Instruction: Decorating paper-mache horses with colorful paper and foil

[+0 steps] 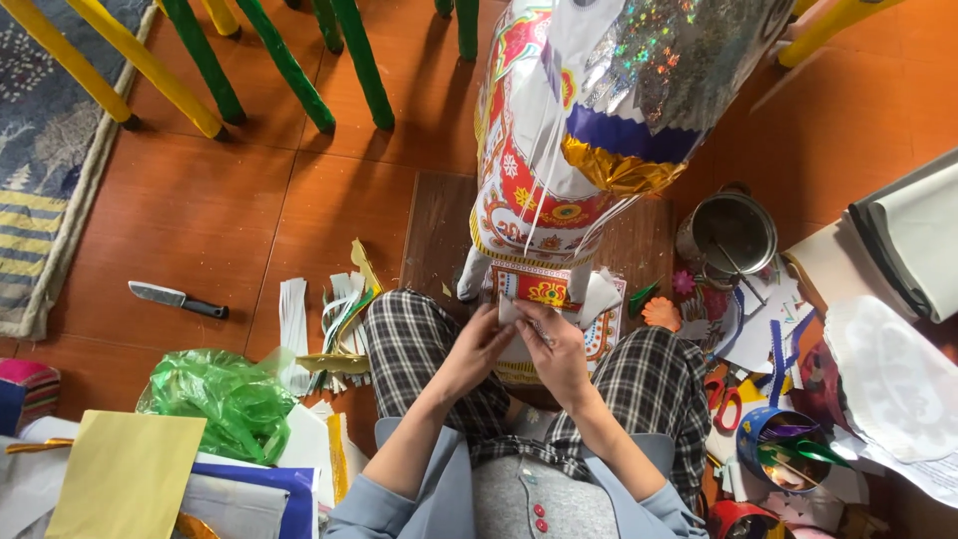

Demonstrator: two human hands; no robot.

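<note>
I sit on the floor in checked trousers. My left hand point(477, 344) and my right hand point(554, 349) meet in front of me, both pinching a small white piece of paper point(511, 311). Just beyond them stands a large paper horse figure point(559, 150) covered in red, white, gold and glittery foil paper, on a brown wooden board point(439, 225). Under my hands lies a decorated red and white paper sheet point(599, 329).
A knife point(178, 298) lies on the floor at left, beside cut paper strips point(334, 319) and a green plastic bag point(220, 399). A metal pot point(728, 235), red scissors point(720, 394) and paper scraps crowd the right. Yellow and green sticks point(200, 70) stand at the back.
</note>
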